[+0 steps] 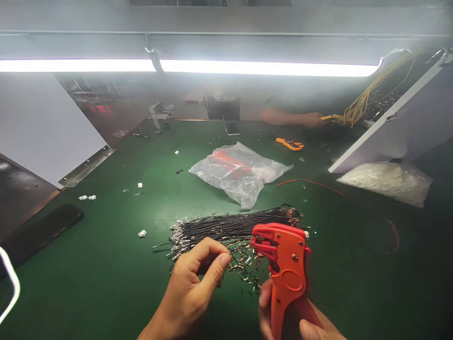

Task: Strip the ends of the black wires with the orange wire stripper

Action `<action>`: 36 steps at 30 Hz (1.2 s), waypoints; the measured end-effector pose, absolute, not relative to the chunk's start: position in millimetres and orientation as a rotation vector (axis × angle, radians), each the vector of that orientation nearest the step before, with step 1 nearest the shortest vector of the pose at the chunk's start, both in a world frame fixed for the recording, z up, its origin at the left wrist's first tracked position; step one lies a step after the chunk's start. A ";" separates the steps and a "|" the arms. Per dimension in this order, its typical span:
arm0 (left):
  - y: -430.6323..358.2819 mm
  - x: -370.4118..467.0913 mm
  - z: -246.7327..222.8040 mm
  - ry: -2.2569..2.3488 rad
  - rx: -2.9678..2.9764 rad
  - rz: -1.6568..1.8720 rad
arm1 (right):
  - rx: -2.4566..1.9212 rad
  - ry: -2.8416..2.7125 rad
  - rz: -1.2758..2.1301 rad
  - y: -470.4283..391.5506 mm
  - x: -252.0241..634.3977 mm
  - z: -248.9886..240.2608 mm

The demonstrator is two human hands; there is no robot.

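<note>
My right hand is wrapped round the handle of a red-orange wire stripper, whose jaws point up and left. To its left, my left hand is closed, with thumb and forefinger pinched together; what is between the fingertips is too small to name. Just beyond both hands lies a bundle of black wires, silvery tips at the left end and coppery tips at the right. Small cut scraps of insulation are strewn between my hands, beneath the bundle.
Behind the bundle lies a clear plastic bag with something red inside. Farther back are an orange tool, a phone and a person's arm. A black case lies left; a filled bag sits right.
</note>
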State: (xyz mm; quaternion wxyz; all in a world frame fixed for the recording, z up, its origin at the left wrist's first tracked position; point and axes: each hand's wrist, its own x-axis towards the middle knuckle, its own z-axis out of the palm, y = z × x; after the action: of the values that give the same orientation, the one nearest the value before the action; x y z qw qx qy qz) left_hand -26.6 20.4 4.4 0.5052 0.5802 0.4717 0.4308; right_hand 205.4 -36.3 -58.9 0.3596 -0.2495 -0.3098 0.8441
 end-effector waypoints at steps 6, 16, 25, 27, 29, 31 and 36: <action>20.2 -22.9 7.6 1.196 1.817 1.001 | -0.671 -0.755 1.803 -30.3 192.4 -36.8; 11.4 -5.5 -11.5 0.965 2.210 1.001 | -1.108 -0.907 1.346 -29.2 191.5 -34.3; 6.8 -6.6 -23.4 0.912 2.393 0.868 | -1.278 -0.958 1.424 -35.9 191.3 -38.9; 6.7 -7.8 -24.1 0.916 2.406 0.867 | -1.301 -1.004 1.456 -38.2 190.9 -39.4; 7.3 -8.2 -23.1 0.909 2.417 0.868 | -1.297 -1.048 1.457 -40.5 190.3 -39.7; 8.0 -7.7 -21.9 0.871 2.441 0.868 | -1.296 -1.085 1.407 -42.5 189.9 -40.1; 7.9 -3.0 -28.8 0.798 2.546 1.032 | -1.303 -1.100 1.344 -44.2 190.0 -41.5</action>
State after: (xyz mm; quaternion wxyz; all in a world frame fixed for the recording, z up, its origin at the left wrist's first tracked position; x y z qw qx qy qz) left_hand -3.0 7.9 -28.8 0.1398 0.8812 0.2761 0.3573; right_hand 190.0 -44.2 -41.5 0.4663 -0.5309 -0.4481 0.5476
